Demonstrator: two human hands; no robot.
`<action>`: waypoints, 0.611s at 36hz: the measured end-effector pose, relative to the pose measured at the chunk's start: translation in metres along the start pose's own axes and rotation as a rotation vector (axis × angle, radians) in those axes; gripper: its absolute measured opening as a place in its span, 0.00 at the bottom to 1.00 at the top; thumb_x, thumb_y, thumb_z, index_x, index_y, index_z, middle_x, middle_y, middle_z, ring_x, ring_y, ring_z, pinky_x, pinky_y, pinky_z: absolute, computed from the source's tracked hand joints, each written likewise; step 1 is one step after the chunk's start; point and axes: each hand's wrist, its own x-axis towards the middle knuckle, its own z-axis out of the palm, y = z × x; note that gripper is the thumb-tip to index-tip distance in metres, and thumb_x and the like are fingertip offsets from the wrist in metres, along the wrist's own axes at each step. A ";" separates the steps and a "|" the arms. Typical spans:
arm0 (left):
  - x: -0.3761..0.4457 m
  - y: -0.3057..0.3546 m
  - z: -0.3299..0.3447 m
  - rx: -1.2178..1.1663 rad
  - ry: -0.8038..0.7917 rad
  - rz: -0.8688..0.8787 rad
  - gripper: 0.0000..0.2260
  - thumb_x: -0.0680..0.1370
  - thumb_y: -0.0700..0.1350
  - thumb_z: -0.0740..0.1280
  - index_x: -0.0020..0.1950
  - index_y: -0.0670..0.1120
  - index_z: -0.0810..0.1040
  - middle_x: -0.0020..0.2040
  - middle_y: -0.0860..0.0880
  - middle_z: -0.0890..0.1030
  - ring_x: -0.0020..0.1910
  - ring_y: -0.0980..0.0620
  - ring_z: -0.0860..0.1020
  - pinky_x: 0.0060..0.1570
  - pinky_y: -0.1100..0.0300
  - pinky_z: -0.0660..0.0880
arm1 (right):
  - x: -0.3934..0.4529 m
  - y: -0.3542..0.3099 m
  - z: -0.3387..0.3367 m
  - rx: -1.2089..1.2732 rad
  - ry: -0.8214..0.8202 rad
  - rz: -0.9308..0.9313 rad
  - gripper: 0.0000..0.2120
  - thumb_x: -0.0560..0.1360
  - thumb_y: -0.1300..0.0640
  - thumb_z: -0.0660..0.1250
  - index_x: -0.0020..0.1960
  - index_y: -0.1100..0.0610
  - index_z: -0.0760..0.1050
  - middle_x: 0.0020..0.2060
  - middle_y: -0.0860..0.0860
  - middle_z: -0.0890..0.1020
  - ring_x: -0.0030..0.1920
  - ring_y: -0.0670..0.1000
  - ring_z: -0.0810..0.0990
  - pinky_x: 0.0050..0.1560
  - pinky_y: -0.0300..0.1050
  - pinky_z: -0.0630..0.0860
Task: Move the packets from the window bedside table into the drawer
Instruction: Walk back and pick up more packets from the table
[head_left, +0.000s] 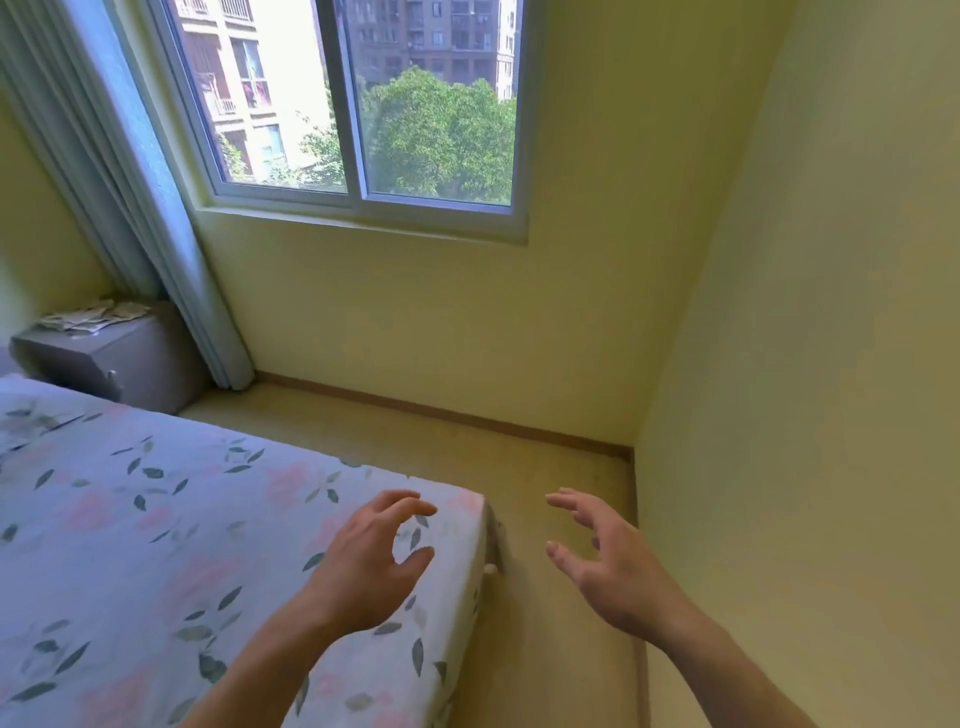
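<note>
A pile of pale packets (93, 316) lies on top of the grey bedside table (150, 364) at the far left, beside the window curtain. A small knob (111, 374) shows on the table's front, and the drawer looks closed. My left hand (374, 561) hovers over the near corner of the bed, fingers spread and loosely curved, holding nothing. Over the floor to the right of the bed, my right hand (602, 561) is held out with relaxed fingers, also empty. Both hands are far from the table.
A bed (156, 519) with a floral sheet fills the lower left. A strip of floor (467, 441) runs between the bed and the wall under the window (363, 104). A grey curtain (156, 234) hangs beside the table. A yellow wall stands close on the right.
</note>
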 end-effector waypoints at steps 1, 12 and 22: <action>0.015 0.004 0.001 -0.001 0.007 -0.019 0.16 0.79 0.54 0.68 0.67 0.61 0.73 0.69 0.65 0.68 0.66 0.60 0.69 0.67 0.63 0.67 | 0.018 0.006 -0.011 0.003 -0.017 -0.001 0.25 0.77 0.47 0.70 0.72 0.39 0.68 0.73 0.36 0.67 0.73 0.40 0.65 0.76 0.48 0.65; 0.157 -0.001 -0.006 -0.054 0.144 -0.220 0.16 0.78 0.55 0.69 0.64 0.65 0.72 0.68 0.67 0.68 0.66 0.61 0.70 0.68 0.61 0.67 | 0.230 0.005 -0.085 -0.047 -0.205 -0.147 0.26 0.78 0.48 0.70 0.73 0.38 0.67 0.73 0.36 0.67 0.73 0.41 0.65 0.75 0.50 0.66; 0.330 -0.044 0.000 -0.110 0.243 -0.338 0.16 0.78 0.52 0.70 0.65 0.62 0.74 0.67 0.64 0.70 0.66 0.62 0.69 0.68 0.62 0.66 | 0.437 0.012 -0.094 -0.065 -0.293 -0.234 0.25 0.77 0.47 0.70 0.72 0.36 0.67 0.73 0.34 0.67 0.73 0.38 0.65 0.76 0.49 0.65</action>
